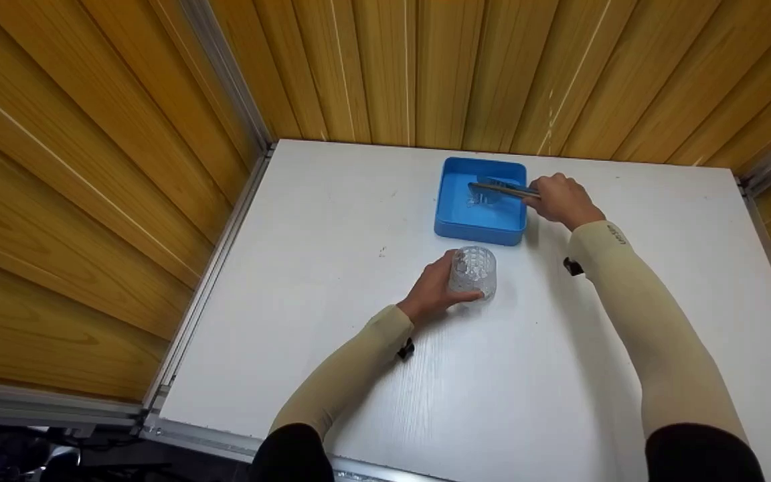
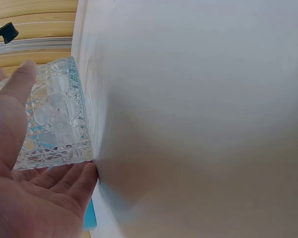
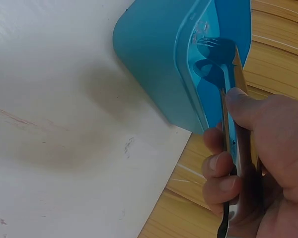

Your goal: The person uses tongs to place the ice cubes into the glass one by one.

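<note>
My left hand (image 1: 434,286) holds a clear, cut-pattern glass cup (image 1: 473,271), its thumb along the near side and the fingers on the other side. In the left wrist view, the glass (image 2: 54,116) has its base close against the white tabletop. My right hand (image 1: 561,199) grips metal tongs (image 1: 504,189) that reach over the wall of a blue square box (image 1: 479,233). In the right wrist view, one tong end has fork-like tines and the other looks like a spoon. Small clear pieces (image 3: 201,29) lie in the box near the tines; their kind cannot be made out.
The white table (image 1: 332,268) carries the box towards its back edge, with the glass in front of it. Wood-patterned panels (image 1: 439,73) rise behind the table and at both sides. A metal rail (image 1: 208,294) runs along the left edge.
</note>
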`<state>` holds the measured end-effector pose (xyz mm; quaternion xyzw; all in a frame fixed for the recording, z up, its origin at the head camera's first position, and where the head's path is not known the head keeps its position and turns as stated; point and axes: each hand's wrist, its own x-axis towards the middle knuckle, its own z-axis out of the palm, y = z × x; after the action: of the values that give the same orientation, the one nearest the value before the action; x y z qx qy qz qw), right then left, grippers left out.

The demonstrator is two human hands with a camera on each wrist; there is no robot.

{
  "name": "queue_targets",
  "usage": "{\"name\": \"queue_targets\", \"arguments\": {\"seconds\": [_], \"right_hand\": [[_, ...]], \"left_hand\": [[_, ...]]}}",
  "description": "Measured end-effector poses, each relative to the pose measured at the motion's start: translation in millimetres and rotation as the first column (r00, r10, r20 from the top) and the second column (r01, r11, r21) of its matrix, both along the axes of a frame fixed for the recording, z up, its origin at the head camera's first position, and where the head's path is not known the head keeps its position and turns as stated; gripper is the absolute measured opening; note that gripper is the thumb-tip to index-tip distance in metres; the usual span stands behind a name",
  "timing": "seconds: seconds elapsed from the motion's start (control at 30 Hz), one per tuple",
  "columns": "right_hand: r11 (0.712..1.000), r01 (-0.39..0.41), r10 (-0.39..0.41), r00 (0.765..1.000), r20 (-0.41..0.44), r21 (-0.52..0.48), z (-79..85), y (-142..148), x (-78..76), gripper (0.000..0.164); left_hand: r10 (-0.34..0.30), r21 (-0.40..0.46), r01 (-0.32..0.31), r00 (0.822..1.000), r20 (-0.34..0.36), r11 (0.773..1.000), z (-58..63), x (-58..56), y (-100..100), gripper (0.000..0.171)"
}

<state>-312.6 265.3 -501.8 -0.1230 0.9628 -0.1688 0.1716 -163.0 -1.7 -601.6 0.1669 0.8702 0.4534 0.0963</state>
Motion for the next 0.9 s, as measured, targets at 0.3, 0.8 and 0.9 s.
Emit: {"name": "queue_targets", "arguments": {"seconds": [0.3,0.8,0.9], "right_hand": [[0.999,-0.006,0.005,0.999,0.035,0.032,-2.4,-3,1.7,0.044],[0.997,0.031,-0.028,0.999,-0.044,0.073,6.5,-15,7.1,0.035],[0.997,0.046,-0.044,0.998,-0.033,0.058,5.1,-15,7.7,0.036]], "left_hand": [[-0.001,0.002,0.001,1.000,0.003,1.000,1.1,2.0,2,0.093],[-0.005,0.016,0.005,1.000,-0.010,1.000,3.8,3.3,0,0.092],[-0.002,0.005,0.002,1.000,-0.001,1.000,4.1,4.2,1,0.092]]}}
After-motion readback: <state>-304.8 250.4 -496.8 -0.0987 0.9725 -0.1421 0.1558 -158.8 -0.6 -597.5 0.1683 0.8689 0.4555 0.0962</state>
